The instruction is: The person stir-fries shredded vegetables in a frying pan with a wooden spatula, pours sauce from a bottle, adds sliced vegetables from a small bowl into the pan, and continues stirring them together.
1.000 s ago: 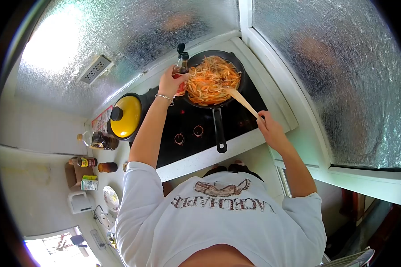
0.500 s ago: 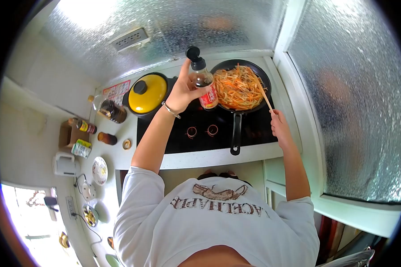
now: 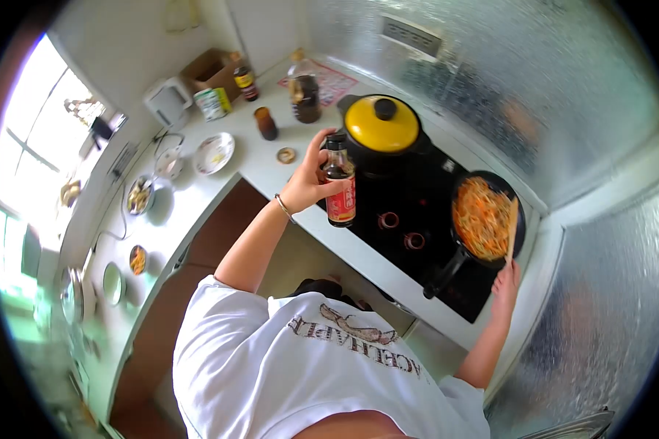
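Observation:
My left hand (image 3: 313,179) is wrapped round a dark sauce bottle (image 3: 341,192) with a red label. The bottle is upright, its black cap closed, over the near edge of the black stove (image 3: 395,201). My right hand (image 3: 505,284) grips the handle end of a wooden spatula (image 3: 513,227), whose upper part rests at the right side of the black frying pan (image 3: 520,241). Shredded orange and pale food (image 3: 482,219) fills the pan. The pot with the yellow lid (image 3: 382,126) sits behind the bottle on the stove.
Along the counter (image 3: 252,157) stand a large bottle (image 3: 304,91), a brown jar (image 3: 266,124), a small lid (image 3: 286,155), a patterned plate (image 3: 214,153), a white kettle (image 3: 168,102), and several bowls and dishes further left. Foil-like sheeting covers the wall behind the stove.
The view has turned left toward the counter. My left hand has carried the bottle away from the pan, and its cap has gone from flipped up to shut. My right hand keeps the spatula in the pan.

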Demonstrator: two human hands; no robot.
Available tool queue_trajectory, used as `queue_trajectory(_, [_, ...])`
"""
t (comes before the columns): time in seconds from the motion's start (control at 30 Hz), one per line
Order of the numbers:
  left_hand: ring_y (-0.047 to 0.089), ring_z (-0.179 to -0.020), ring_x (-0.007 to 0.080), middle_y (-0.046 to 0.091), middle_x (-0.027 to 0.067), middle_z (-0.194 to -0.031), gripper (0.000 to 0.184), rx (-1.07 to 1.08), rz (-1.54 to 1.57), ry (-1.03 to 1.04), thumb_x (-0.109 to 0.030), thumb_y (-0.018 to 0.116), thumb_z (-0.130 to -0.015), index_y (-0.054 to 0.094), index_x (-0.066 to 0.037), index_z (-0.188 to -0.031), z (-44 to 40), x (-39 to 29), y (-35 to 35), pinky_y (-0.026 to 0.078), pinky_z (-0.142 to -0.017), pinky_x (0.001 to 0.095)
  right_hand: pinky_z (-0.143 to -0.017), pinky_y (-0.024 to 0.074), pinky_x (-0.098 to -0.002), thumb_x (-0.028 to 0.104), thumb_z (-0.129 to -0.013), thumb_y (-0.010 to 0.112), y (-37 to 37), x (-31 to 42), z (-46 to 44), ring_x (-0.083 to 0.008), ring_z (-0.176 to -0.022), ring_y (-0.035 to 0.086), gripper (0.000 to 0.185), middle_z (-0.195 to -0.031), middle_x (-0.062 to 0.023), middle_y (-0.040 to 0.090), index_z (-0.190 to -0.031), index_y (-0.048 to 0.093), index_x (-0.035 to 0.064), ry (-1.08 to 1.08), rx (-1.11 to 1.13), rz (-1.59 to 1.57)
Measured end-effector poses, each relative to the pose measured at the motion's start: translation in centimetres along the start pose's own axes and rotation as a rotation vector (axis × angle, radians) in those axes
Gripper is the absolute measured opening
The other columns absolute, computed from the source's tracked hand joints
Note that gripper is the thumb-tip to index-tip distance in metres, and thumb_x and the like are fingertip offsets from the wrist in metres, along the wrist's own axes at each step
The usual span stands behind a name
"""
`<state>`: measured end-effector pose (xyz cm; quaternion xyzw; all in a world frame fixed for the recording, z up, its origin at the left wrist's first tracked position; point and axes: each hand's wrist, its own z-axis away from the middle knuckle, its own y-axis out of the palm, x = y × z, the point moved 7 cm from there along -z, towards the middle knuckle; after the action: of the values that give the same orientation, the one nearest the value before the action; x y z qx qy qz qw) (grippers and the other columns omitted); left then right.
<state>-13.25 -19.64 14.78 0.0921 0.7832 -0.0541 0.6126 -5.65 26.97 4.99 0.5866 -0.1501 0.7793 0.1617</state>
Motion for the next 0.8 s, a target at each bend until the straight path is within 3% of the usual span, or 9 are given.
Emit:
queue_trajectory(0.17, [0.057,-0.087,0.0173,0.053,0.0099,-0.095,0.079,-0.429,-0.230,0.023,0.001,0.067,-0.072,0.017,-0.014,-0.132,3.4,2.4,-12.3,0.050,-0.075,0.0320,-0.038,0.0147,-0.0178,0.030,-0.090,0.046,-1.1,-0.4,-0.4,-0.0010,-0.045,0.023,0.030,-0.058,0.0080,0.027,-0.116,0.046,0.0160,-0.025,-0.064,-0.004])
queue_trajectory(0.2, [0.057,-0.086,0.0175,0.054,0.0101,-0.095,0.078,-0.521,-0.303,0.036,0.001,0.067,-0.071,0.018,-0.013,-0.131,3.8,2.7,-15.3,0.051,-0.074,0.0321,-0.038,0.0146,-0.0178,0.032,-0.089,0.048,-1.3,0.0,0.2,-0.0010,-0.045,0.023,0.032,-0.059,0.0079,0.027,-0.116,0.046,0.0158,0.000,-0.189,0.019])
queue_trajectory(0.27, [0.060,-0.084,0.0188,0.057,0.0108,-0.090,0.079,-0.666,-0.499,0.102,-0.006,0.070,-0.069,0.021,-0.014,-0.130,4.0,3.3,-21.5,0.051,-0.069,0.0316,-0.039,0.0148,-0.0176,0.033,-0.088,0.049,-1.3,0.6,0.9,-0.0014,-0.045,0.023,0.034,-0.060,0.0074,0.028,-0.117,0.045,0.0153,-0.026,-0.171,0.021])
queue_trajectory(0.33, [0.061,-0.083,0.0218,0.058,0.0120,-0.089,0.079,-0.830,-0.705,0.011,-0.010,0.071,-0.068,0.022,-0.015,-0.130,3.7,1.2,-25.9,0.050,-0.070,0.0325,-0.038,0.0157,-0.0178,0.033,-0.087,0.050,-0.9,1.3,2.0,-0.0019,-0.045,0.023,0.032,-0.060,0.0071,0.028,-0.114,0.047,0.0158,-0.050,-0.281,0.047])
queue_trajectory(0.53, [0.060,-0.087,0.0271,0.060,0.0134,-0.095,0.082,-0.849,-0.918,0.039,-0.008,0.070,-0.065,0.025,-0.019,-0.132,-3.5,5.4,-40.2,0.047,-0.075,0.0353,-0.040,0.0182,-0.0178,0.033,-0.087,0.050,2.7,2.5,4.9,-0.0020,-0.047,0.025,0.026,-0.060,0.0074,0.030,-0.108,0.049,0.0174,-0.001,-0.472,0.066])
queue_trajectory(0.7, [0.060,-0.082,0.0269,0.060,0.0150,-0.093,0.090,-0.777,-0.767,0.050,-0.005,0.075,-0.058,0.028,-0.020,-0.133,-8.7,12.4,-46.5,0.047,-0.075,0.0353,-0.037,0.0183,-0.0176,0.033,-0.085,0.052,5.4,1.8,6.7,-0.0021,-0.045,0.025,0.027,-0.059,0.0071,0.030,-0.104,0.050,0.0142,-0.014,-0.540,0.027])
queue_trajectory(0.8, [0.060,-0.082,0.0268,0.059,0.0152,-0.094,0.087,-0.735,-0.854,0.005,-0.006,0.076,-0.057,0.032,-0.019,-0.131,-10.4,15.4,-47.9,0.048,-0.074,0.0358,-0.036,0.0178,-0.0175,0.033,-0.085,0.053,6.9,2.0,8.1,-0.0019,-0.044,0.025,0.028,-0.058,0.0068,0.030,-0.105,0.050,0.0130,-0.002,-0.579,0.091])
